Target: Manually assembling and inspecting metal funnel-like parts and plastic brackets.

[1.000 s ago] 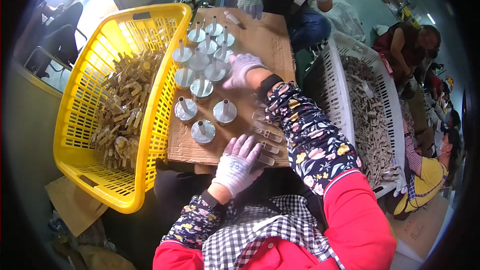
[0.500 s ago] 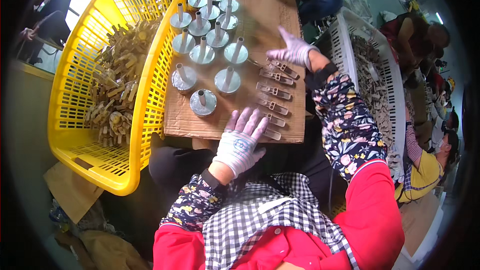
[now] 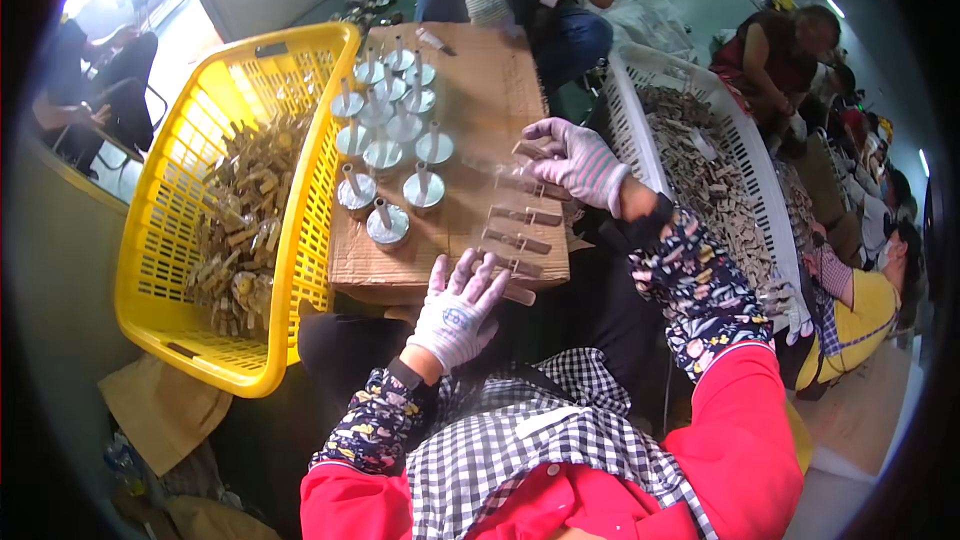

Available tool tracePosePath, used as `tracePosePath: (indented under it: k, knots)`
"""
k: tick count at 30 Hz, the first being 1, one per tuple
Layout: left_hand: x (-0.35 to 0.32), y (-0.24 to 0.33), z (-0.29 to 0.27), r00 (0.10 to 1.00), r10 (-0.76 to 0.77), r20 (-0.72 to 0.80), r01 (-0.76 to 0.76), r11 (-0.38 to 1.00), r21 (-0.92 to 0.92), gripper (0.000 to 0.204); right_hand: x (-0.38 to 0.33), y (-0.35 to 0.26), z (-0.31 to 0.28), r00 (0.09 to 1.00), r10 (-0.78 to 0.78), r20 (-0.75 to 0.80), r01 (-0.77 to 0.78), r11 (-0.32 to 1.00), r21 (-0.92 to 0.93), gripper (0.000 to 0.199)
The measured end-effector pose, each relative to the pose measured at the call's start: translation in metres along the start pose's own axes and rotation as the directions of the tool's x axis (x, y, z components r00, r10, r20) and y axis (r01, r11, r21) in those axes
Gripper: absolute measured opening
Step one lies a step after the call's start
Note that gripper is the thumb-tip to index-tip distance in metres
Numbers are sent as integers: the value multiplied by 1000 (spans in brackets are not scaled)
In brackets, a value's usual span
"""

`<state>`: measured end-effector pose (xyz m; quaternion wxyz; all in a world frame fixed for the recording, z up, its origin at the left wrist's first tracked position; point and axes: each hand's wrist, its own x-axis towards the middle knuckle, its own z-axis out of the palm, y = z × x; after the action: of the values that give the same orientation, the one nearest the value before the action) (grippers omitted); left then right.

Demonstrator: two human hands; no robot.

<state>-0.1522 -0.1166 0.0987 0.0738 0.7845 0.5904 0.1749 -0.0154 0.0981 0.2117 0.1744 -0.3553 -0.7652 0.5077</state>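
A brown cardboard-covered board (image 3: 500,100) lies across my lap. On its left half stand several round metal discs with upright stems (image 3: 387,223). A column of small wooden clip-like pieces (image 3: 520,240) lies on its right half. My left hand (image 3: 458,308), in a white knit glove, rests spread at the board's near edge, touching the nearest wooden pieces and holding nothing. My right hand (image 3: 575,162), gloved too, hovers with fingers apart over the upper wooden pieces at the board's right edge.
A yellow plastic basket (image 3: 165,270) holding many wooden pieces sits on the left. A white basket (image 3: 640,90) of similar pieces stands on the right. Another person's gloved hand (image 3: 482,0) is at the board's far end. More people sit at right.
My right hand drew back from the metal discs to the board's right edge over the wooden pieces. My left hand stayed at the near edge. The view shifted.
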Motion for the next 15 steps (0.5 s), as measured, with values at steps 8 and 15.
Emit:
tracePosePath:
  k: [8,15]
  knots:
    - [-8,51,-23,951,222,-214,-245,966,-86,59,-96,-26,-52,983,-90,-159,104,991,84,24]
    - [50,56,-45,882,-124,-455,-84,908,-409,61,-136,-22,-86,943,-227,-245,225,974,-36,23]
